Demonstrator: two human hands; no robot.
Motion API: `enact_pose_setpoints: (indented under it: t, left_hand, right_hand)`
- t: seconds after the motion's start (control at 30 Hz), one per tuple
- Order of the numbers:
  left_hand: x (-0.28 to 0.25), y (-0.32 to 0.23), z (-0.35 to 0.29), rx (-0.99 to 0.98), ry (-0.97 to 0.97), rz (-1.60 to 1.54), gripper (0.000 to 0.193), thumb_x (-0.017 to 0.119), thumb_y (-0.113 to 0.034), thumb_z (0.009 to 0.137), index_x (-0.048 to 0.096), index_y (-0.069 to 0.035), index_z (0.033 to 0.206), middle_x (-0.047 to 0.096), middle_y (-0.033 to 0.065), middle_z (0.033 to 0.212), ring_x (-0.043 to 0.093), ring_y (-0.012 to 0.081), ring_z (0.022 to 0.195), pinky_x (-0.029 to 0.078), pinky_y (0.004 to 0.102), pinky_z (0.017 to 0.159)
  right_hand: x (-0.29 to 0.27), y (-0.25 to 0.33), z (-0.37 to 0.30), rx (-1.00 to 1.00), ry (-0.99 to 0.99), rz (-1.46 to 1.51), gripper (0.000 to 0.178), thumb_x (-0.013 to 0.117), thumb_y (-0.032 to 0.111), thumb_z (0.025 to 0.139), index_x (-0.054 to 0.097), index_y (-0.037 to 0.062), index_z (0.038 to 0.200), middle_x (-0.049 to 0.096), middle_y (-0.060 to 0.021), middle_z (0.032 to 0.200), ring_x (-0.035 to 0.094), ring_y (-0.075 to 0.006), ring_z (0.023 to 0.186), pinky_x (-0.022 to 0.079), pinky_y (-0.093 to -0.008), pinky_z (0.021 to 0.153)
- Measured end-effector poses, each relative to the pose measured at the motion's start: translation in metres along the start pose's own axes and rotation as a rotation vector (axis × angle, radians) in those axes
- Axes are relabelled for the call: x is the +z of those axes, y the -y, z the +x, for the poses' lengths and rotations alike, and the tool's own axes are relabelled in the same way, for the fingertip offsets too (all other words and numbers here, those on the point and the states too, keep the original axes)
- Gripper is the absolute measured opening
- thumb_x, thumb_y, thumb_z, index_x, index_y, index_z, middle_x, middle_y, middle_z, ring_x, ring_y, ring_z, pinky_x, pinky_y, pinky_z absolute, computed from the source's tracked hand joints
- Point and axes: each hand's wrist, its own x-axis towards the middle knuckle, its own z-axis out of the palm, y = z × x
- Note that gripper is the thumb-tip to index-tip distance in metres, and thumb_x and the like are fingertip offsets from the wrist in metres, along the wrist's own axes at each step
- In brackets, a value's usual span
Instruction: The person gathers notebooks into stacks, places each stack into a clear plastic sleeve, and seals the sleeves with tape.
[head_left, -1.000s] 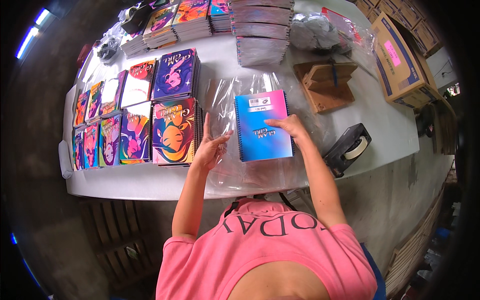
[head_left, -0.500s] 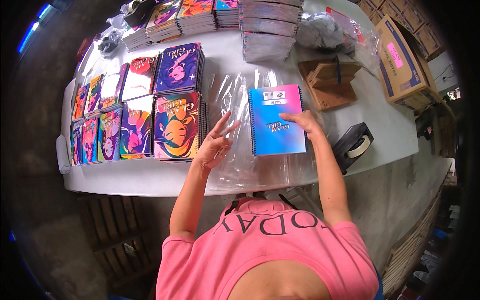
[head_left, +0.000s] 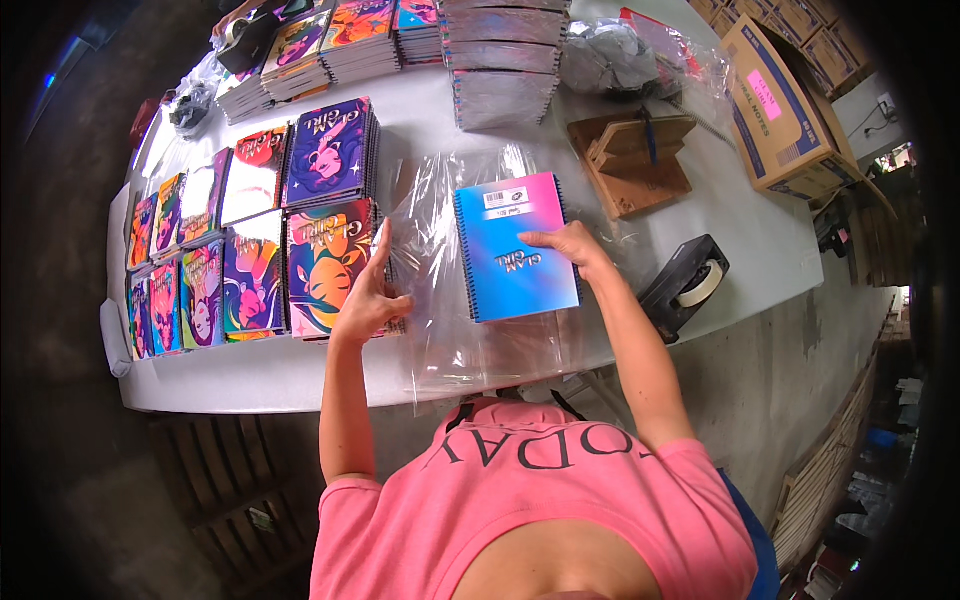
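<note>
A spiral notebook (head_left: 515, 285) with a blue and pink cover and a white label lies over clear plastic film (head_left: 440, 345). My right hand (head_left: 568, 248) grips its right edge, the thumb on the cover and the fingers hidden beneath. Off to the left, my left hand (head_left: 370, 300) is held with thumb and index finger apart, nothing visible in it. It overlaps the right side of a stack of orange-faced spiral notebooks (head_left: 325, 285); whether it touches them I cannot tell. Behind that stack is another with a purple cover (head_left: 330, 150).
More colourful notebook stacks (head_left: 205, 295) fill the table's left side. Tall wrapped stacks (head_left: 505, 70) stand at the back. To the right are a wooden stand (head_left: 640, 165), a black tape dispenser (head_left: 690, 290) and a cardboard box (head_left: 780, 110). Grey plastic (head_left: 610, 60) lies behind the stand.
My left hand has moved left, from over the film to the orange-faced stack. My right hand keeps hold of the blue and pink notebook. The whole view has shifted slightly.
</note>
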Motion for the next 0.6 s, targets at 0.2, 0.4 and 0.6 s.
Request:
enact_pose_setpoints:
  t: [0.2,0.4,0.6]
  left_hand:
    - [-0.009,0.013,0.004,0.025,-0.043,0.167,0.108,0.052,0.014,0.058,0.001,-0.013,0.150,0.022,0.0149,0.150,0.047,0.0046,0.055,0.040,0.0221,0.046]
    - [0.060,0.010,0.024,0.093,0.143,-0.230,0.113,0.057,0.012,0.059,-0.006,-0.014,0.149,0.015,0.0165,0.153,0.061,0.0144,0.077,0.047,0.0246,0.057]
    - [0.114,0.030,0.067,0.128,0.042,0.447,0.120,0.072,-0.009,0.054,-0.004,-0.007,0.148,0.005,0.0200,0.154,0.042,0.0362,0.127,0.047,0.0321,0.088]
  right_hand:
    - [0.004,-0.007,0.005,0.037,0.109,0.190,0.052,0.085,0.025,0.065,0.065,-0.0074,0.101,0.068,-0.0146,0.094,0.067,-0.0180,0.078,0.056,-0.0304,0.072]
    - [0.014,0.001,-0.002,-0.004,0.029,0.000,0.046,0.087,0.026,0.061,0.069,-0.0031,0.093,0.070,-0.0111,0.087,0.067,-0.0155,0.075,0.055,-0.0284,0.069]
    - [0.019,0.005,0.000,0.030,-0.051,-0.006,0.046,0.088,0.024,0.059,0.070,-0.0018,0.092,0.070,-0.0094,0.086,0.065,-0.0141,0.072,0.053,-0.0287,0.066]
